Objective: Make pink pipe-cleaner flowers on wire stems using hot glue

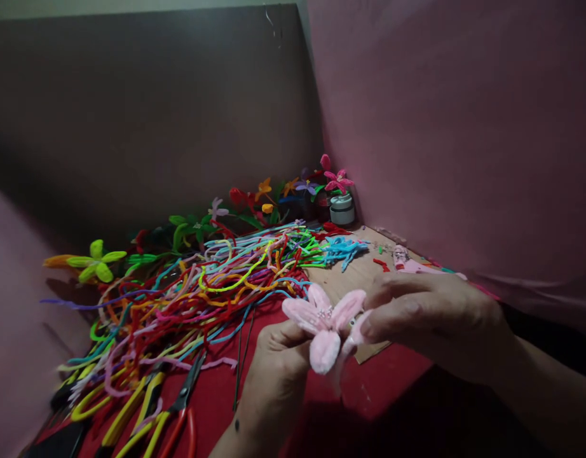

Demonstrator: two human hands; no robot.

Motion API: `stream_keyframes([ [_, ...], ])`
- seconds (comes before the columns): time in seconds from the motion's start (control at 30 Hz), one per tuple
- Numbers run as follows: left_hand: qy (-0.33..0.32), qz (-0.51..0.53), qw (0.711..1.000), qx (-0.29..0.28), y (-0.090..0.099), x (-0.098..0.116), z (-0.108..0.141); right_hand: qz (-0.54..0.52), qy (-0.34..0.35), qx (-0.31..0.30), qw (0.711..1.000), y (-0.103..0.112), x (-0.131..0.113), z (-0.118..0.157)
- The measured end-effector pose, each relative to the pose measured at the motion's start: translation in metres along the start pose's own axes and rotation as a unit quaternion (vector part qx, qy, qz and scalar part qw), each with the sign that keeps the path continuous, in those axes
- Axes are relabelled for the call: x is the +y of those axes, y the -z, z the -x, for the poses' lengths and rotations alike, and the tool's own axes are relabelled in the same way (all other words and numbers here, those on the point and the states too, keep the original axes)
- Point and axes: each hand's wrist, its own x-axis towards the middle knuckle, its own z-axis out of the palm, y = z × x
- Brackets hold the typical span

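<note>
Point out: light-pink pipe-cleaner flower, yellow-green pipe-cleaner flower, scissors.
Light-pink pipe-cleaner flower (324, 315): head view, centre where petals meet.
Yellow-green pipe-cleaner flower (97, 261): head view, centre of the bloom.
Scissors (182, 399): head view, near the pivot.

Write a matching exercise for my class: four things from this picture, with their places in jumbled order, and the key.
1. Pale pink flower
2. Lime flower
3. Pale container
4. Dark-bladed scissors

A. Just below a bright pink flower
B. Lower left, on the red surface
C. Held in the left hand
D. Far left, beside orange petals

Pairs: 1-C, 2-D, 3-A, 4-B
</note>
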Motion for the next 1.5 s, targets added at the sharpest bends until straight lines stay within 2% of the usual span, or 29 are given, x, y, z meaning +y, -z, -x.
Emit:
stream_keyframes([
  [0.2, 0.016, -0.023, 0.999, 0.019, -0.003, 0.002, -0.003, 0.129, 0.056, 0.017, 0.99, -0.007, -0.002, -0.003],
  [0.37, 0.013, -0.005, 1.0, 0.018, -0.004, 0.001, -0.004, 0.174, 0.03, 0.024, 0.984, -0.01, -0.004, -0.004],
  [0.47, 0.011, 0.0, 1.0, 0.009, -0.004, 0.001, -0.004, 0.206, 0.045, 0.017, 0.977, -0.01, -0.002, -0.002],
  [0.67, 0.032, 0.001, 0.999, 0.012, -0.005, 0.001, -0.003, 0.227, 0.049, 0.026, 0.972, -0.012, -0.001, -0.002],
  [0.83, 0.042, -0.001, 0.999, -0.007, -0.007, 0.005, -0.002, 0.237, 0.061, 0.037, 0.969, -0.014, -0.002, -0.003],
  [1.23, 0.027, -0.024, 0.999, -0.023, -0.002, 0.003, 0.0, 0.284, 0.105, 0.042, 0.952, -0.016, 0.004, -0.003],
  [1.3, 0.019, -0.028, 0.999, -0.027, -0.002, 0.003, 0.001, 0.289, 0.112, 0.061, 0.949, -0.021, 0.007, 0.002],
  [1.37, 0.003, -0.028, 0.999, -0.019, -0.002, 0.004, 0.002, 0.273, 0.095, 0.123, 0.95, -0.029, 0.01, 0.012],
  [1.43, -0.025, -0.024, 0.999, 0.009, -0.002, 0.004, 0.002, 0.191, 0.026, 0.211, 0.958, -0.039, 0.012, 0.022],
  [1.47, -0.042, -0.024, 0.999, 0.024, -0.002, 0.004, 0.002, 0.134, -0.032, 0.247, 0.959, -0.043, 0.012, 0.026],
  [1.5, -0.056, -0.025, 0.997, 0.035, -0.003, 0.004, 0.001, 0.08, -0.095, 0.252, 0.96, -0.046, 0.012, 0.029],
])
